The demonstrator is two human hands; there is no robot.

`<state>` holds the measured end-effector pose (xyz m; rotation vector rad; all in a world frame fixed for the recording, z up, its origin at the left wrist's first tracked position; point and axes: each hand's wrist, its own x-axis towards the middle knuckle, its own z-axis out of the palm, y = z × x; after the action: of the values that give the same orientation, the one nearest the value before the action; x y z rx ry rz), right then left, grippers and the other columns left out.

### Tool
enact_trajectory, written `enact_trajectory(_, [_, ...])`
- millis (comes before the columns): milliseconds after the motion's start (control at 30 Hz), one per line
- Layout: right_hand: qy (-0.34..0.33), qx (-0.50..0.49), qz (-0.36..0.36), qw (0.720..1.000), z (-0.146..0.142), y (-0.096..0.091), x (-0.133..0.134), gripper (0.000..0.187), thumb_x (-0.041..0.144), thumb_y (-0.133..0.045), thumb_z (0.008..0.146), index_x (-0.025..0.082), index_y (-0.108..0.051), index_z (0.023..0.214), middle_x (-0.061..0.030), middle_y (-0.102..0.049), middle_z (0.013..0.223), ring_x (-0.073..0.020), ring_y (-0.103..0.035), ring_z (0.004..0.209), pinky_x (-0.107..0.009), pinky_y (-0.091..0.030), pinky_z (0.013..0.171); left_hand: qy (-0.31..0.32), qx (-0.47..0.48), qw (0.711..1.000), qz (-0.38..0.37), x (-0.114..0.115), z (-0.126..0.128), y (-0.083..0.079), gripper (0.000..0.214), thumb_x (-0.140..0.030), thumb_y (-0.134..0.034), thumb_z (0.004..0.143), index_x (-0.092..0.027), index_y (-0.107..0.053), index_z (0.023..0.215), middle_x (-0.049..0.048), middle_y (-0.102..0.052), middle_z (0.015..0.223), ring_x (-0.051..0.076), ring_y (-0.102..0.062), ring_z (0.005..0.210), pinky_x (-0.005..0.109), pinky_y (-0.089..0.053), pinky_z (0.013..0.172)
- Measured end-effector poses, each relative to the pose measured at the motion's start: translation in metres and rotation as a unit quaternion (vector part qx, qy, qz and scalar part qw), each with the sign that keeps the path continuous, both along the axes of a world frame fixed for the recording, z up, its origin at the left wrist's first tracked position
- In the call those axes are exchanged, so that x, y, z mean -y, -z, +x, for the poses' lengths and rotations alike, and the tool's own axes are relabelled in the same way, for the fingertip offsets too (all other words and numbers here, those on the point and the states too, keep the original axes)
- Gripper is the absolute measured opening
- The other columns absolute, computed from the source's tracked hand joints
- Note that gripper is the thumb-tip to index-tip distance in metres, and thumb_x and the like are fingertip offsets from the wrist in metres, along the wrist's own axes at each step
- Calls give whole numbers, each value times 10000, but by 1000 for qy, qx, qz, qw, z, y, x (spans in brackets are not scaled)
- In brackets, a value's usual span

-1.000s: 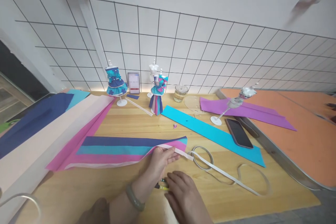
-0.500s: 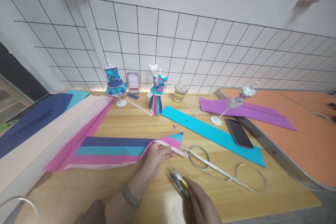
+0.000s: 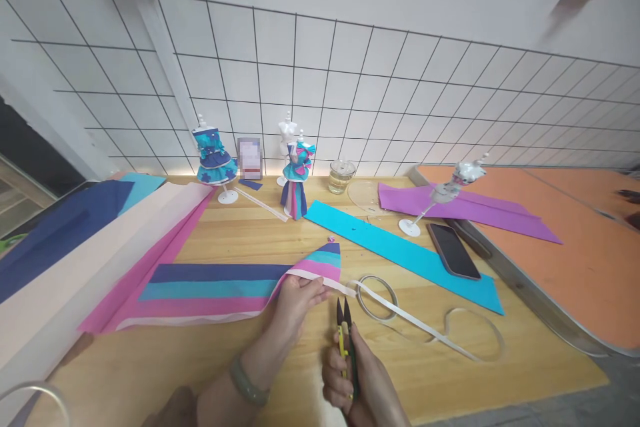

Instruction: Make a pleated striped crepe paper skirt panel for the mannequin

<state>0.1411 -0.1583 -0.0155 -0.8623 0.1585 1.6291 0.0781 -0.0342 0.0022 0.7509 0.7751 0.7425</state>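
My left hand [image 3: 297, 300] pinches the white edge of a striped strip of crepe paper or fabric [image 3: 210, 287] in navy, turquoise and pink. The strip's right end curls up past my fingers. In my right hand [image 3: 357, 373] is a pair of thread snips [image 3: 345, 330] with yellow and green handles, wrapped in my fingers. Its dark blades point up, slightly apart, just below the end of the white edging. A narrow white ribbon [image 3: 410, 319] runs right from that end, over a ring-shaped roll [image 3: 379, 297]. Whether ribbon and edging are joined I cannot tell.
Small dress forms [image 3: 215, 157] stand along the back, one in the middle wearing a bow dress [image 3: 297, 173]. A glass [image 3: 341, 177] is behind. On the right lie a turquoise strip [image 3: 375, 240], a phone [image 3: 453, 250] and a tilted form [image 3: 445, 192]. Larger sheets [image 3: 115, 240] cover the left.
My right hand has turned the snips upright and raised the blades toward the edging's end. The strip's right end stands up more. My left hand keeps its pinch.
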Motion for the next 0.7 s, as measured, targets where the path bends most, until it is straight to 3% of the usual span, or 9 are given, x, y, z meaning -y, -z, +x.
enact_trajectory(167, [3,-12,17,1000,0,-3,-6,363,534,-594,700,214,-452,792,84,-445,526,-24,-302,355,-187,-164,405,4,13,1000,-5,1,0,0,320,-293,-739,598,-111,-605,824,85,-669,826,215,-635,811,371,-489,798])
enact_trajectory(700, [55,15,16,998,7,-14,-35,388,507,-646,654,193,-454,775,105,-357,489,-4,-211,358,-171,-101,403,-7,13,1000,2,3,-1,-1,229,-281,-726,619,-117,-610,728,64,-672,755,189,-642,737,355,-501,792])
